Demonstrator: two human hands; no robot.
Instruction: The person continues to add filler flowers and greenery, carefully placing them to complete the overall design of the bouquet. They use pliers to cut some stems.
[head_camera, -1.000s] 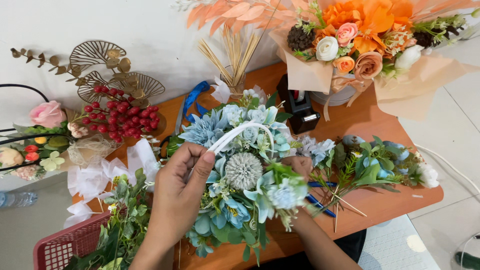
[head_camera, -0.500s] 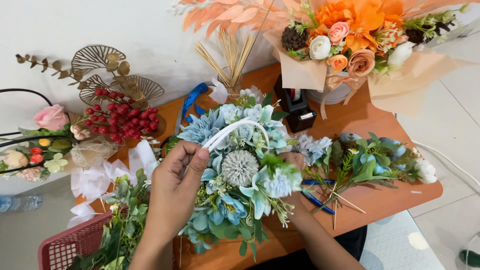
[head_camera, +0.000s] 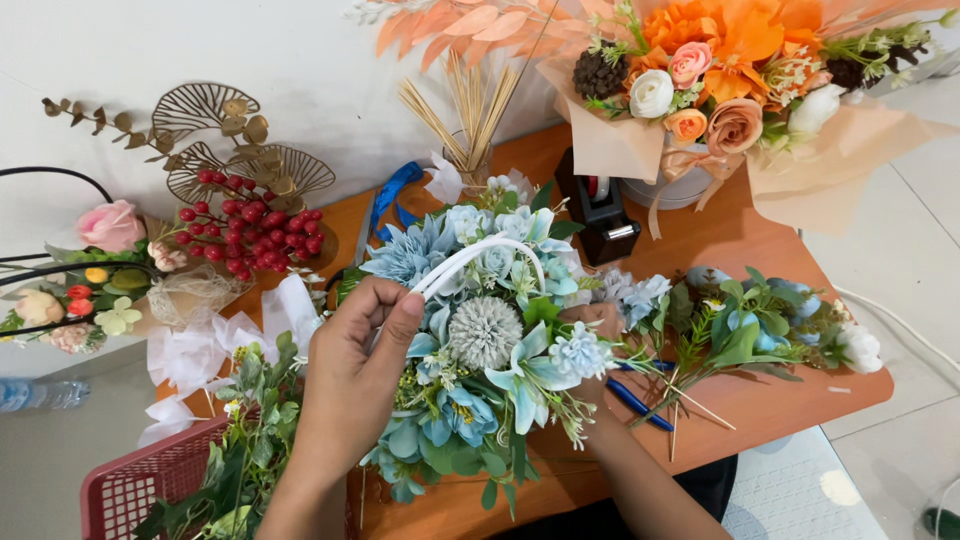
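Blue bouquet (head_camera: 490, 360) mid-bench (head_camera: 700, 240), barely shifted since a second ago. Left hand (head_camera: 355, 375) same spot, fingers pinching white ribbon (head_camera: 470, 258), loop now arched higher toward 12 o'clock. Right hand (head_camera: 600, 330) at 3 o'clock, buried in blooms; grip unclear. Tape dispenser (head_camera: 600, 215) beyond.

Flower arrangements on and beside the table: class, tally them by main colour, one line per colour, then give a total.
Blue: 2, the bouquet between the left hand and right hand, and the bundle lying on the table.
Orange: 1, the wrapped bouquet.
Pink mixed: 1, the basket.
Total: 4
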